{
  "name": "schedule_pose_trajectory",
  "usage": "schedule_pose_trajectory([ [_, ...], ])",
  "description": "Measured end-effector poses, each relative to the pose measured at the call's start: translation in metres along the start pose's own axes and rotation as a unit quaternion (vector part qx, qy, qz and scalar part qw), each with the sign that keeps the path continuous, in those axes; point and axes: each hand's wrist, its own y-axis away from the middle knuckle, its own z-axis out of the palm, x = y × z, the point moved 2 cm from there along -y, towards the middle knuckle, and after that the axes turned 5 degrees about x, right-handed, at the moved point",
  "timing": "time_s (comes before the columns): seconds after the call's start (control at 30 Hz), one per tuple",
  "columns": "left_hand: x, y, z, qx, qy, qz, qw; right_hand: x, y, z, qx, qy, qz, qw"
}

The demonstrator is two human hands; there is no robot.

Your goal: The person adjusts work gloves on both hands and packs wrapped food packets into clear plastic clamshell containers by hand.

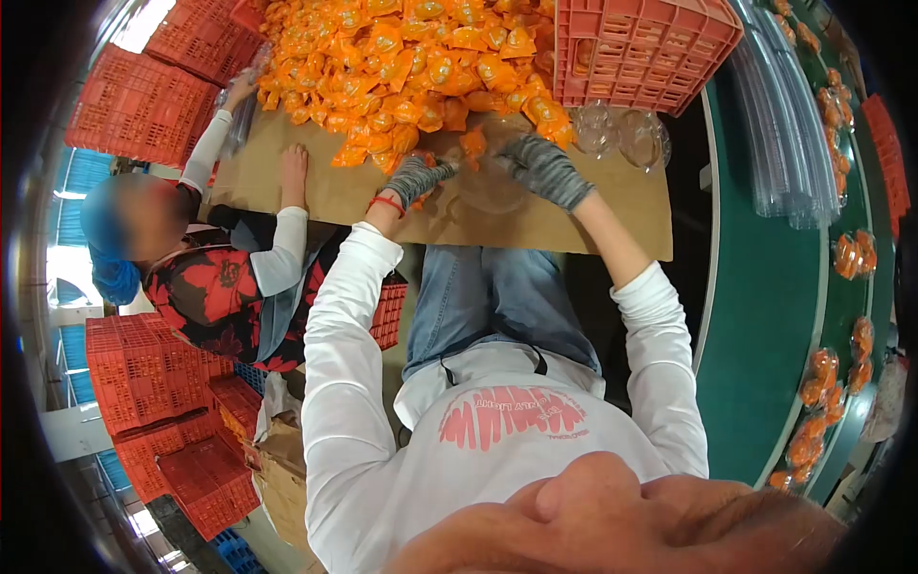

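My left hand, in a grey striped glove, is closed around an orange packet, mostly hidden by the fingers. My right hand, gloved the same way, pinches the edge of a clear plastic container between my hands. A single orange packet shows at the container's far side, close to my left fingertips; whether it lies inside, I cannot tell. Just beyond both hands rises a heap of orange packets on the brown board.
Clear containers sit right of my right hand, below a red crate. A green conveyor carries stacked clear containers and filled packs. At left, a co-worker reaches over the board. Red crates stand behind.
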Motion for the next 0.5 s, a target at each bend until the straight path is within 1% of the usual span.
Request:
schedule_pose_trajectory([
  [0.1,0.019,0.002,0.002,-0.049,-0.162,-0.034,0.985,0.0,-0.036,0.015,0.002,0.115,-0.083,0.99],
  [0.2,-0.024,-0.027,0.024,-0.013,-0.093,0.04,0.995,-0.011,-0.062,0.022,-0.138,0.214,-0.054,0.965],
  [0.3,0.002,0.006,0.016,-0.108,-0.086,-0.086,0.987,-0.011,-0.083,0.039,-0.272,0.299,-0.047,0.913],
  [0.4,-0.052,-0.001,0.02,-0.076,0.037,-0.041,0.996,-0.002,-0.107,0.086,-0.303,0.37,-0.062,0.876],
  [0.5,-0.058,0.016,0.019,-0.104,0.118,-0.101,0.982,0.001,-0.111,0.092,-0.29,0.343,-0.052,0.892],
])
